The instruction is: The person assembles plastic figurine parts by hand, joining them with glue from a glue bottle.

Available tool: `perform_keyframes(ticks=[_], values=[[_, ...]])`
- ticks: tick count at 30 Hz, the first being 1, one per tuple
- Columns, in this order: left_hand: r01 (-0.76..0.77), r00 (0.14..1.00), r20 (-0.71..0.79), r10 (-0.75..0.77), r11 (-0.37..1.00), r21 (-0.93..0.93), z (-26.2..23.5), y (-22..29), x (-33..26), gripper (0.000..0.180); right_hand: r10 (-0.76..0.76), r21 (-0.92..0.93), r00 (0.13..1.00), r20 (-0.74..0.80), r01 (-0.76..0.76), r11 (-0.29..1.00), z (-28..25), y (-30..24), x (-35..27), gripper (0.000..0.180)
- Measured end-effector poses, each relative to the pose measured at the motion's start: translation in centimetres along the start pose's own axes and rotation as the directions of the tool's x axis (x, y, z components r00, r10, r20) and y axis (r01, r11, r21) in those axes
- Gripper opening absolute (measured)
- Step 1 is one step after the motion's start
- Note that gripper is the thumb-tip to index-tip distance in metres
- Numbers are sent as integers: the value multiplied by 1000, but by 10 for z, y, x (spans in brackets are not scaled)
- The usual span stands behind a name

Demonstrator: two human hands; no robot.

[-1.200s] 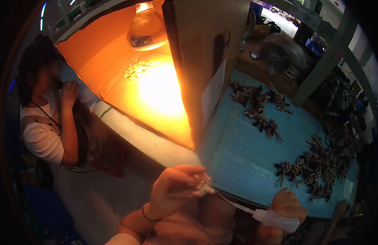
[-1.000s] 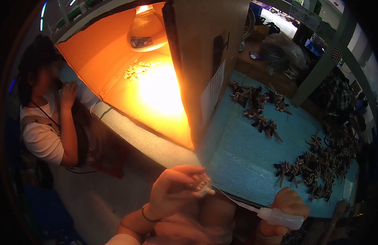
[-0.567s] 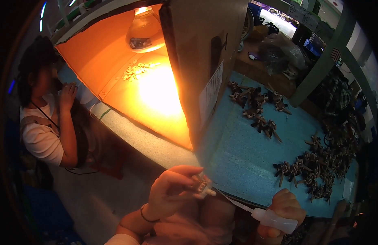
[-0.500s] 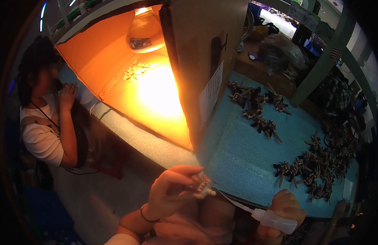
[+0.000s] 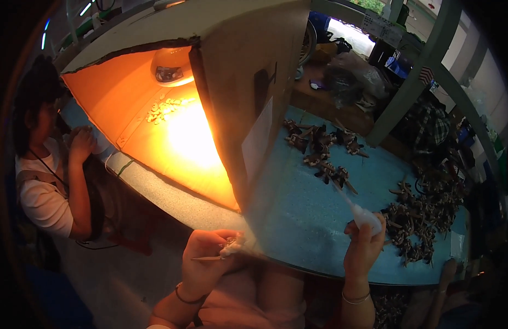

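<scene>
Low in the middle, my left hand (image 5: 205, 262) is closed around a small pale figurine part (image 5: 231, 247). A thin flat strip sticks out of that grip to the left; whether it is joined to the part, I cannot tell. To the right, my right hand (image 5: 362, 249) is raised at the blue table's front, its fingers wrapped around a white squeeze bottle (image 5: 367, 220). The bottle's long thin nozzle points up and left, apart from the left hand's part. Small dark-and-tan figurines (image 5: 429, 211) lie heaped just beyond my right hand.
An open cardboard box (image 5: 240, 71) stands on the left, with a glowing heat lamp (image 5: 170, 68) inside above several small pale pieces (image 5: 162, 111). More figurines (image 5: 322, 145) lie on the blue table (image 5: 298, 219). Another person (image 5: 48, 181) sits at the left. A green-grey post (image 5: 413, 77) rises at the back right.
My right hand has lifted and tipped the bottle upright, its nozzle moving away from the figurine part. My left hand has turned the part. The whole view has shifted a little.
</scene>
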State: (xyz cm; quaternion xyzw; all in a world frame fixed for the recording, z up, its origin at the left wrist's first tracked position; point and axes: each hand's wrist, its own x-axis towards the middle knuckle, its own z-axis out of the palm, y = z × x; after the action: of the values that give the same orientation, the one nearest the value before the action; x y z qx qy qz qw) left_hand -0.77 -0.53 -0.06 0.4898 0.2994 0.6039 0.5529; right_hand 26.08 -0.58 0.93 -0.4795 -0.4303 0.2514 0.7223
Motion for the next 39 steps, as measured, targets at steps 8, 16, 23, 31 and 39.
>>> perform_keyframes(ticks=[8,16,23,31,39], values=[[132,991,62,-121,963,-233,-21,7,-7,37,147,-427,981,-123,-186,885,-22,48,101,42],[154,988,61,-142,933,-327,-43,9,-20,35,8,-850,997,-76,-69,522,-45,110,151,42],[95,994,92,-60,898,-429,-67,12,-22,32,80,-928,964,255,267,-261,17,-18,86,25],[-177,984,-83,156,845,-505,-79,17,-37,33,130,-410,406,905,912,8,241,-22,-57,6],[-191,977,-19,214,828,-526,-91,18,-57,32,363,-728,850,380,518,-449,291,61,28,18]])
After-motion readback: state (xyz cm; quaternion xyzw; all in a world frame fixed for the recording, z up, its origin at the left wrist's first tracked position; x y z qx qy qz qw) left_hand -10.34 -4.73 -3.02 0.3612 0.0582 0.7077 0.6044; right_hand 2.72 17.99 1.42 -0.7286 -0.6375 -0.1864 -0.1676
